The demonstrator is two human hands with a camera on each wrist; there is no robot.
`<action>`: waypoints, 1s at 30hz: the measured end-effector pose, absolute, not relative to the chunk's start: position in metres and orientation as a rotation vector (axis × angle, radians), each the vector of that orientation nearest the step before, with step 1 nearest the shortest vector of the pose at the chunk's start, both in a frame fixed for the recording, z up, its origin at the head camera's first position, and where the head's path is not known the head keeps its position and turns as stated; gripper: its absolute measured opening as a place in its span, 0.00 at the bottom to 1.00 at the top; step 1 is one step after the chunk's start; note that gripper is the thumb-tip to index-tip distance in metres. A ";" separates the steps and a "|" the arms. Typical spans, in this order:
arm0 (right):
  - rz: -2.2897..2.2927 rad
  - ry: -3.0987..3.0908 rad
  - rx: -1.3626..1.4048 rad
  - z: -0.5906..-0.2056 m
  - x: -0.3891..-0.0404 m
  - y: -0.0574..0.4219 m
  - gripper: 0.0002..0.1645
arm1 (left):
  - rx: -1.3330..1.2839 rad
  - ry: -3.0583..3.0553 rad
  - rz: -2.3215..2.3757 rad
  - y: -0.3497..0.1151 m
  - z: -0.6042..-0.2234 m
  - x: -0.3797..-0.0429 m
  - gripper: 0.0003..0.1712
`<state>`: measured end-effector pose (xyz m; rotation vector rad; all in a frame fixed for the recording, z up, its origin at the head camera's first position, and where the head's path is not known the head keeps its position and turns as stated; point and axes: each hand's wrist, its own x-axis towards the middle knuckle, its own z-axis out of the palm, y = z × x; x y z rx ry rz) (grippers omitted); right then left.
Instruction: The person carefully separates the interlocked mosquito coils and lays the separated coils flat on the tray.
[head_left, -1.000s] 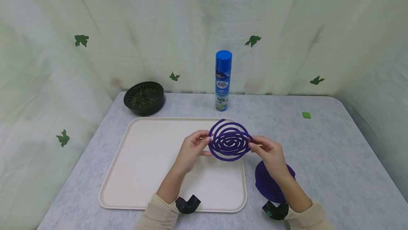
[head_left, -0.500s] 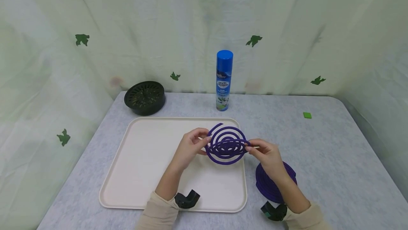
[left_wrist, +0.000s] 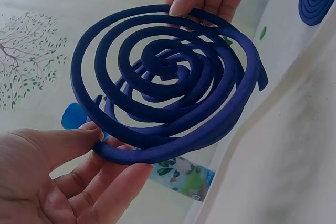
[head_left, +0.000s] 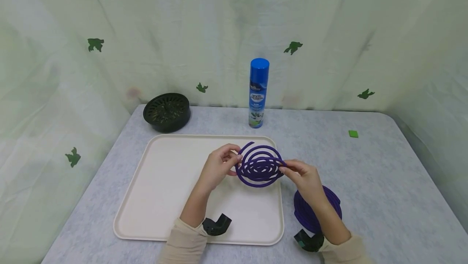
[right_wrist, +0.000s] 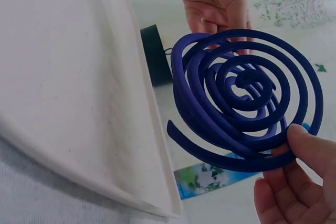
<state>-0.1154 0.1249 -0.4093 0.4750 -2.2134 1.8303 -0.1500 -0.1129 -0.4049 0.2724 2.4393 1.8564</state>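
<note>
A pair of dark purple mosquito coils point(head_left: 261, 170), partly wound through each other and tilted apart, is held in the air above the right part of the white tray point(head_left: 164, 191). At their left edge, my left hand point(head_left: 219, 165) pinches the outer ring between thumb and fingers. My right hand point(head_left: 304, 178) pinches the opposite edge. In the left wrist view, the spirals of the coils point(left_wrist: 131, 156) stand apart on one side and cross on the other. More purple coils point(head_left: 305, 214) lie stacked on the table right of the tray, partly hidden under my right forearm.
Behind the tray at the left sits a round black slotted holder point(head_left: 166, 113). A blue air freshener can point(head_left: 257, 97) stands upright near the table's back edge. Toward the back right lies a small green square point(head_left: 353, 133). A patterned curtain point(head_left: 219, 32) hangs behind the table.
Both hands have shifted slightly left with the coils, which have tilted a little between them. The grip of each hand looks the same. The head view has moved slightly.
</note>
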 end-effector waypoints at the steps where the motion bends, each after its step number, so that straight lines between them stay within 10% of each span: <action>1: 1.812 -2.218 0.459 -0.408 -0.116 0.124 0.07 | 0.275 2.445 1.855 -0.112 -0.404 -0.150 0.09; 30: 2.023 -2.138 0.328 -0.427 -0.127 0.128 0.10 | 0.256 2.224 2.101 -0.110 -0.379 -0.134 0.10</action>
